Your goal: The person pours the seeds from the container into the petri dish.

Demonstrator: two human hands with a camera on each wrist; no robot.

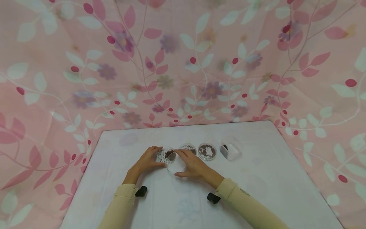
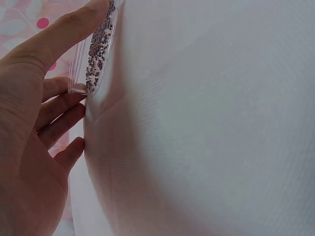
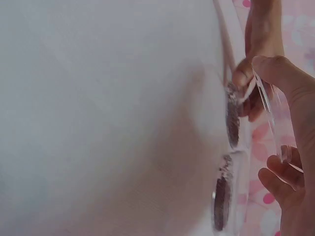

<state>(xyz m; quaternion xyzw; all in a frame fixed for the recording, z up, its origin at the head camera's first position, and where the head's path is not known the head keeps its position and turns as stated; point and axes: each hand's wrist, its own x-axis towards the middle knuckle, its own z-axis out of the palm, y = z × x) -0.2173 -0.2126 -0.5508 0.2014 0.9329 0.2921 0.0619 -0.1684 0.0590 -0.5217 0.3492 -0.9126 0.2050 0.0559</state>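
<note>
On the white table, your left hand grips the leftmost petri dish by its rim; your right hand holds the clear lid beside it. Judged light, rigid, slippery; loose contents spill easily, so keep hold at the rims.

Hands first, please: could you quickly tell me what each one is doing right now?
Left hand: grips the leftmost petri dish of seeds at its rim.
Right hand: holds the clear lid, tilted beside that dish.
</note>
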